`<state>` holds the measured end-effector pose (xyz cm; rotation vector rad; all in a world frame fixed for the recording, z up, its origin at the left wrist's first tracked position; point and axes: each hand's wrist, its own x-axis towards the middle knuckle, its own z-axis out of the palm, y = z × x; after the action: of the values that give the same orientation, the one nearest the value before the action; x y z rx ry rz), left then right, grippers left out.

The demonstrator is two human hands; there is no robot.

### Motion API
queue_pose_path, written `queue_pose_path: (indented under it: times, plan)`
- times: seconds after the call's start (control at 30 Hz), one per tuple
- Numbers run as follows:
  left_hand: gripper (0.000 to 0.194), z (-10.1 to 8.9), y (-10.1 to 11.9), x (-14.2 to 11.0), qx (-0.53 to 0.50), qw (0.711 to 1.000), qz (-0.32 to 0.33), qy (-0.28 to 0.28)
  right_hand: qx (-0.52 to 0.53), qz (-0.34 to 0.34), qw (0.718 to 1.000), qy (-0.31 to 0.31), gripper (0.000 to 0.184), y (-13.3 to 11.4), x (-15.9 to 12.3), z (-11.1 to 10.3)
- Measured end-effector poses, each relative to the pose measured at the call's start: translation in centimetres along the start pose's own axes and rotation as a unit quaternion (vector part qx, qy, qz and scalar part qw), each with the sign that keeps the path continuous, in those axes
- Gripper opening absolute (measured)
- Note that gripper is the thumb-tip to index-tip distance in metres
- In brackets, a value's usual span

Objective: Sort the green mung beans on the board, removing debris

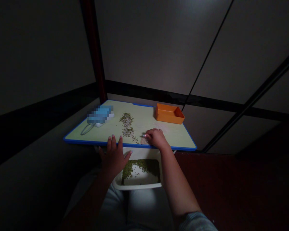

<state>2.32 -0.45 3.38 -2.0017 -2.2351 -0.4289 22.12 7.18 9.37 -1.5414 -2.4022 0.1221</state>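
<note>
My left hand [114,157] is spread with its fingertips at the near blue edge of a small pale table [103,133], over the left side of a white bin [137,186]. Small green seeds or husks [127,123] lie in a loose strip on the tabletop. To the right of that strip, my right hand [155,138] is closed low over the surface near the front edge. Whatever its fingers pinch, if anything, is too small to make out. Below the table edge, the bin sits at my lap with more green bits [142,165] inside.
An orange open box [170,115] stands at the back right of the table. On the left lies a blurred blue object [100,114] with a looped cord [86,129]. Dark-banded wall panels [154,48] rise close behind the table.
</note>
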Motion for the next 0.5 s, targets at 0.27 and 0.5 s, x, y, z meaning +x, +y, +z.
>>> queue_pose_path:
  times: [0.27,0.5]
  plan:
    - [0.074,-0.15,0.04,-0.02,0.003,1.000,-0.004,-0.007,0.025,-0.008,1.000,0.005,0.022,0.06,0.02,0.01]
    - [0.074,0.02,0.05,-0.04,0.008,1.000,0.001,0.002,0.037,-0.017,0.999,0.012,0.022,0.18,0.20,0.33]
